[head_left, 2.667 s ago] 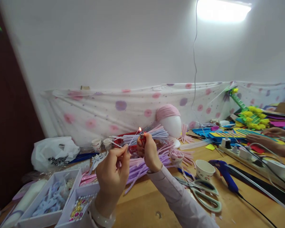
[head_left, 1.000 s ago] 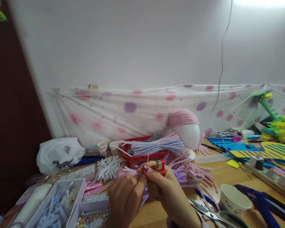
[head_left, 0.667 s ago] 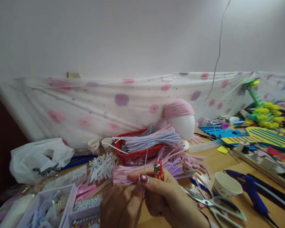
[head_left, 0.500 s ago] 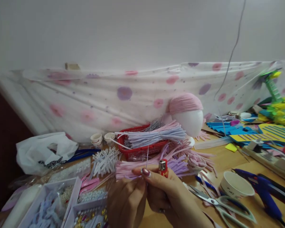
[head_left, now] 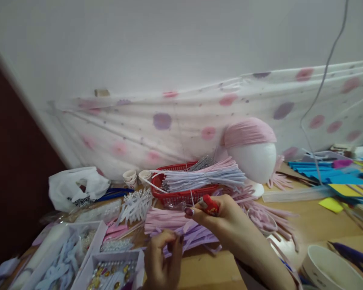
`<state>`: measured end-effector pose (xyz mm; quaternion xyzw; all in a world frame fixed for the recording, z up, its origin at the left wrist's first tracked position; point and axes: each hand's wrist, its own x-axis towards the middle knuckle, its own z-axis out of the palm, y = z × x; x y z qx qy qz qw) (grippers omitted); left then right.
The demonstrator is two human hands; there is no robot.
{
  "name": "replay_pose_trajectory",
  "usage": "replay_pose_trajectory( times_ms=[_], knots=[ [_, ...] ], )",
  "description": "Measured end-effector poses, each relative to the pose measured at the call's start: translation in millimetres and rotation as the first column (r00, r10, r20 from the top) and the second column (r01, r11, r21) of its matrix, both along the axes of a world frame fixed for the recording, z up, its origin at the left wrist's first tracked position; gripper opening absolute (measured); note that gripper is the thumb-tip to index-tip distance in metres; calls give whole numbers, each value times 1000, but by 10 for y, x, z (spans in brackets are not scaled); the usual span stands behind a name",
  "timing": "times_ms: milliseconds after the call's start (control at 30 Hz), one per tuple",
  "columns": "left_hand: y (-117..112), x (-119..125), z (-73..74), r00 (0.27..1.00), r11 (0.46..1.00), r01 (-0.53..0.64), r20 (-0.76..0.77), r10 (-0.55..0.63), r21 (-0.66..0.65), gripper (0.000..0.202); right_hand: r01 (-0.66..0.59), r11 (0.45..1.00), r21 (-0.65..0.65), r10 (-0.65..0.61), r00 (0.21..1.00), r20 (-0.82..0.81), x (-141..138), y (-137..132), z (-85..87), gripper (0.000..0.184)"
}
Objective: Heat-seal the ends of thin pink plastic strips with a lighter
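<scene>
My right hand (head_left: 225, 219) is closed around a red lighter (head_left: 211, 205) with a metal top, tilted to the left. A thin pale strip (head_left: 192, 196) rises from the thumb and forefinger of that hand. Lower and to the left, my left hand (head_left: 165, 257) has its fingers curled into a pinch; whatever lies between them, if anything, is too small to name. Just beyond the hands lie bundles of pink fuzzy stems (head_left: 165, 219) and lilac fuzzy stems (head_left: 199, 237).
A red basket (head_left: 186, 197) carries pale blue and pink stems. Right of it stands a white foam head (head_left: 254, 161) with a pink cover. Boxes of beads (head_left: 110, 257) sit at the left front, a paper cup (head_left: 329, 270) at the right front. White pearl-tipped stems (head_left: 136, 205) lie left of the basket.
My hands have moved apart: the right one up and to the right with the lighter and strip, the left one down. The camera view has shifted, and the scissors are out of sight.
</scene>
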<state>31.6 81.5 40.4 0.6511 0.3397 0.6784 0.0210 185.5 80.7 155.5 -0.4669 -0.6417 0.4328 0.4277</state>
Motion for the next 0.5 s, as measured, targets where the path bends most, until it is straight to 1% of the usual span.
replay_pose_trajectory(
  times_ms=[67,100,133,200,233,267,333,367,400,433,500],
  knots=[
    [-28,-1,-10,992,999,-53,-117,52,-8,3,10,1000,17,-12,995,104,122,-5,-18,32],
    [-56,-1,14,986,996,-76,-151,70,-36,7,27,999,27,-31,989,143,172,-5,-26,33],
    [-94,2,56,982,994,-88,-175,74,-69,12,52,998,36,-58,982,178,217,-3,-32,35],
    [-184,4,189,968,987,-113,-237,83,-117,22,107,993,39,-113,967,230,293,8,-34,37],
    [-226,-1,275,958,984,-138,-267,103,-114,25,125,991,40,-131,961,246,327,17,-31,38],
    [-256,-14,372,953,979,-181,-264,150,-95,28,131,991,41,-137,957,256,361,27,-28,37],
    [-263,-67,598,935,962,-273,-235,264,-5,27,115,993,39,-121,958,260,435,51,-36,37],
    [-231,-106,726,916,945,-324,-231,327,53,26,91,995,32,-97,961,259,476,63,-50,37],
    [-173,-153,862,882,921,-377,-264,390,100,24,65,998,15,-67,964,256,518,74,-72,37],
    [-93,-205,1000,844,885,-435,-266,466,168,24,19,1000,-17,-14,966,260,561,84,-101,37],
    [116,-326,1257,747,834,-515,-373,550,199,34,-100,993,-66,113,965,235,643,94,-168,35]
  ],
)
